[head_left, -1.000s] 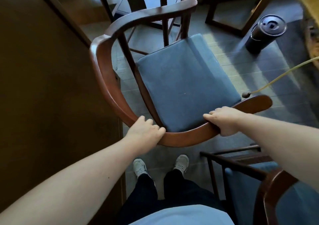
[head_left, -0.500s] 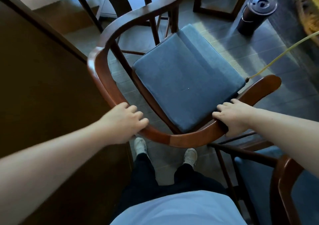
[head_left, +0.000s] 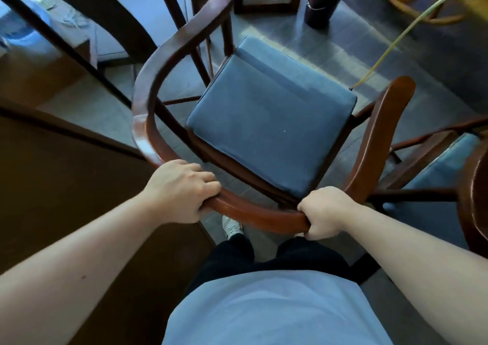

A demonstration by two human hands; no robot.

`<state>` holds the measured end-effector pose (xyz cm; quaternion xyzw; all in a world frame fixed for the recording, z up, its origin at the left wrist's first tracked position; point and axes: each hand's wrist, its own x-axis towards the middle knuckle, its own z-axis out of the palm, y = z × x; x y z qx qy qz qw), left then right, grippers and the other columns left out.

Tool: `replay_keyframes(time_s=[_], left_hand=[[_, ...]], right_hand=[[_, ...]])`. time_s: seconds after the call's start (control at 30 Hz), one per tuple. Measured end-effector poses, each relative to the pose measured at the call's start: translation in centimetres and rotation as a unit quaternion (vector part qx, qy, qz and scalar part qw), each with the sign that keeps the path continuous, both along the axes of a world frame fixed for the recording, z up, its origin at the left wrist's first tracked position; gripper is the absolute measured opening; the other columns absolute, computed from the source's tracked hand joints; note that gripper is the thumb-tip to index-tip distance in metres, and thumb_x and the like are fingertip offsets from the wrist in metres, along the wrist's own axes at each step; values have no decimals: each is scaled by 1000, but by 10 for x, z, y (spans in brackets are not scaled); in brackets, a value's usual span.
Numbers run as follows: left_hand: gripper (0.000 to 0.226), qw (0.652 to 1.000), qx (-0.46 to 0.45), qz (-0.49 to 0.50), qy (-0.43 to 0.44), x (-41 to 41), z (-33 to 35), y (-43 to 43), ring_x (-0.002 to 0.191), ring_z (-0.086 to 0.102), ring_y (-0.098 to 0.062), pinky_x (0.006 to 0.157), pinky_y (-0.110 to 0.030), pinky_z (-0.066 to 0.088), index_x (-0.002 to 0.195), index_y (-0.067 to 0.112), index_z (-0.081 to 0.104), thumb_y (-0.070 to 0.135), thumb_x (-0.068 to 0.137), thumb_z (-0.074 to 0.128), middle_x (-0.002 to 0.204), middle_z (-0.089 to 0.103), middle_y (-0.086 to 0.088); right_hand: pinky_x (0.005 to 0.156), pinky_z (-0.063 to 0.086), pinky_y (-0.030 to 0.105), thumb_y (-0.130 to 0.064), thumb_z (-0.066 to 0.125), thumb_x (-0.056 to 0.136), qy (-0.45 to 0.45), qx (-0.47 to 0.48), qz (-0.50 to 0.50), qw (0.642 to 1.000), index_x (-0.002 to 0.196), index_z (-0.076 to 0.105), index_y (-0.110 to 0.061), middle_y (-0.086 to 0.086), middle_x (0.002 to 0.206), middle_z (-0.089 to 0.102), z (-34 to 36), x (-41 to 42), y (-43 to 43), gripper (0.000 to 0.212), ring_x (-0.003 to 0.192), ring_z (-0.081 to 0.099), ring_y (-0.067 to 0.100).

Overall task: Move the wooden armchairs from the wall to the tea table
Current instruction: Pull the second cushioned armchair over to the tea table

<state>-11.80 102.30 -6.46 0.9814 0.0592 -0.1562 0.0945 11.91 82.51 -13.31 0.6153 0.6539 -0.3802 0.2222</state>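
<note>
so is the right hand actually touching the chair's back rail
Touching: the head view shows the right hand wrapped around the armchair's curved back rail, fingers closed over it.

Your single head camera looks steeply down, close over the armchair [head_left: 264,122], with your torso at the bottom edge.

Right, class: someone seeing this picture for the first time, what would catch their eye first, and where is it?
The wooden armchair with its blue cushion fills the centre. The left hand and right hand grip its curved back rail nearest the viewer. A dark lidded container stands on the floor at top right.
</note>
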Motion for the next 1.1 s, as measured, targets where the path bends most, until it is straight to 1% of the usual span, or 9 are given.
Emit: replay_keyframes(time_s=[0.1,0.27,0.47,0.63,0.73,0.9,0.97,1.03,1.1], left_hand=[[24,1000,-9,-9,-16,4,-6,7,74,66,-19,66,-35,52,81,27,65,46,77,51,78,67,9],[23,999,-5,-33,-43,36,-9,25,69,64,-24,69,-35,52,76,23,63,44,76,55,72,66,7],[23,997,15,-61,-51,88,-10,40,64,63,-23,59,-34,50,75,24,62,46,74,56,67,62,7],[27,994,26,-93,-59,137,-11,39,60,62,-24,55,-31,49,72,23,61,48,71,50,65,62,6],[28,992,28,-106,-65,165,-13,35,60,62,-24,55,-33,50,72,22,60,50,71,57,66,62,6],[30,986,27,-144,-82,206,-12,36,65,62,-24,53,-31,48,73,22,60,51,70,65,69,63,7],[32,982,24,-166,-91,216,-12,41,70,63,-24,50,-30,45,77,22,60,52,71,65,73,63,6],[31,972,25,-208,-104,223,-15,52,72,63,-24,48,-29,38,82,23,60,51,69,65,75,63,6],[34,966,20,-234,-107,222,-17,68,75,62,-23,50,-30,42,90,23,59,51,70,61,80,64,5]], right_hand=[[68,53,32,-60,59,74,-9,0,-20,1000,80,56,-31,-8,75,65,1,2,1,29,71,64,19],[73,52,35,-42,55,67,-34,-4,-58,998,86,59,-31,-8,80,63,9,18,8,22,79,65,22],[75,52,35,-43,54,67,-51,-5,-94,994,81,56,-30,-7,80,62,13,56,12,19,83,65,23],[79,54,36,-43,58,70,-50,-19,-116,992,90,62,-29,-6,87,66,15,93,5,24,85,66,24],[80,54,36,-42,60,71,-55,-28,-140,988,91,63,-29,-7,87,67,16,115,-3,24,85,66,22],[77,53,34,-41,63,71,-71,-26,-174,982,81,56,-31,-8,81,64,18,143,-13,16,82,64,20],[80,52,35,-44,64,70,-76,-8,-199,977,85,57,-30,-7,87,67,22,148,-15,21,87,65,20],[89,50,38,-46,65,67,-71,27,-240,968,106,62,-30,-5,104,69,25,144,-16,42,101,63,22],[96,47,41,-45,68,67,-44,81,-303,948,128,56,-28,-4,122,64,28,128,-14,65,113,58,21]])
